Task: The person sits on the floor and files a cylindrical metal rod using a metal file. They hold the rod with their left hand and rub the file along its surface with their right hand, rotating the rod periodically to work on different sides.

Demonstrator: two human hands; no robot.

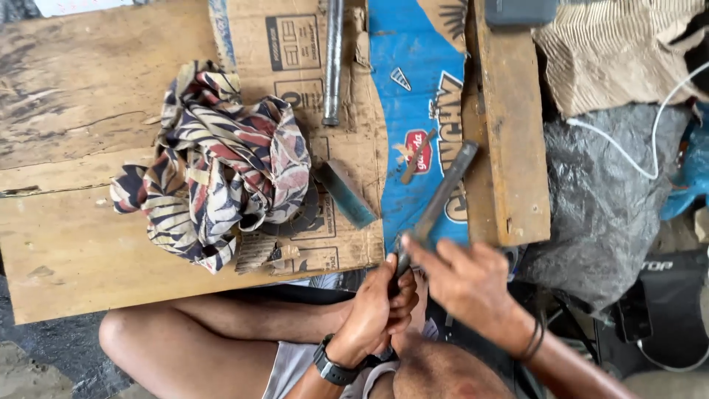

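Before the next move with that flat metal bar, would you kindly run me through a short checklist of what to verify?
1. Left hand wrapped round the lower end of the flat metal bar: ok.
2. Right hand touching the bar beside the left: ok.
3. Bar's far end apart from the wooden plank: cannot tell, they look close.
4. Patterned cloth lying away from the bar: ok.
5. Metal wedge on the cardboard, apart from both hands: ok.
6. White cable off to the side: ok.
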